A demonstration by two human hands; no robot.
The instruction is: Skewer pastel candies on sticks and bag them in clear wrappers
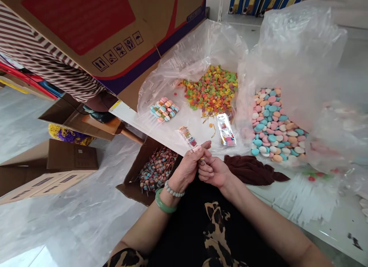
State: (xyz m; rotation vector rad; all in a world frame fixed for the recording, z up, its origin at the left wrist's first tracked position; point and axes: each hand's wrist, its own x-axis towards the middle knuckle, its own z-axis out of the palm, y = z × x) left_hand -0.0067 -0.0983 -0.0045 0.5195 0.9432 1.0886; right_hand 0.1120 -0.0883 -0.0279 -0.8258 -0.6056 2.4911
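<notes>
Pinching printed pkt (pixel 187 136) by lower end in closed L hand (pixel 188 165), nr silver pkt (pixel 226 130); curling R hand (pixel 215 172) closed against L, can't tell on what.

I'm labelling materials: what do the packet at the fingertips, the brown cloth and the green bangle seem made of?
Packet: likely plastic film, shiny and printed. Brown cloth: matte fabric, softly rumpled. Green bangle: smooth, glossy; stone or plastic, unclear which.

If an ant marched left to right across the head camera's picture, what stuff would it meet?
Yellow-and-purple bundle → little cluster of pastel sweets → little printed packet at the fingers → shiny silver packet → big pastel sweet pile.
</notes>
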